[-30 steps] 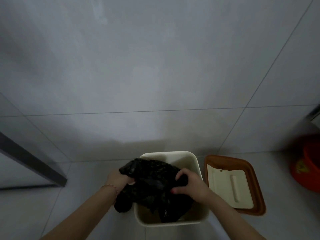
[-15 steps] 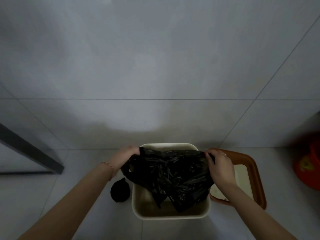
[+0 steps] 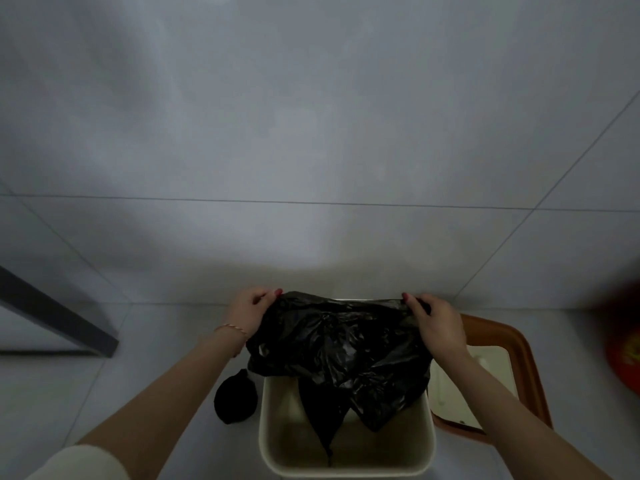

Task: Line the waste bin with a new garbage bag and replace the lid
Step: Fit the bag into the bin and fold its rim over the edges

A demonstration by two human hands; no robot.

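Note:
A cream rectangular waste bin (image 3: 346, 468) stands on the floor below me, its top uncovered. A black garbage bag (image 3: 341, 355) hangs over the bin's far half, its lower end drooping inside. My left hand (image 3: 250, 314) pinches the bag's upper left edge and my right hand (image 3: 437, 322) pinches its upper right edge, stretching the top edge wide above the far rim. The orange-brown lid (image 3: 498, 382) with a cream flap lies on the floor right of the bin, partly behind my right forearm.
A small tied black bag (image 3: 235, 398) sits on the floor just left of the bin. A red-orange container (image 3: 625, 355) is at the right edge. A dark frame leg (image 3: 59, 320) runs along the left. Tiled wall stands close behind the bin.
My hands moved apart and away from me, spreading the bunched bag wide over the bin's far side. The small tied black bag beside the bin came into view.

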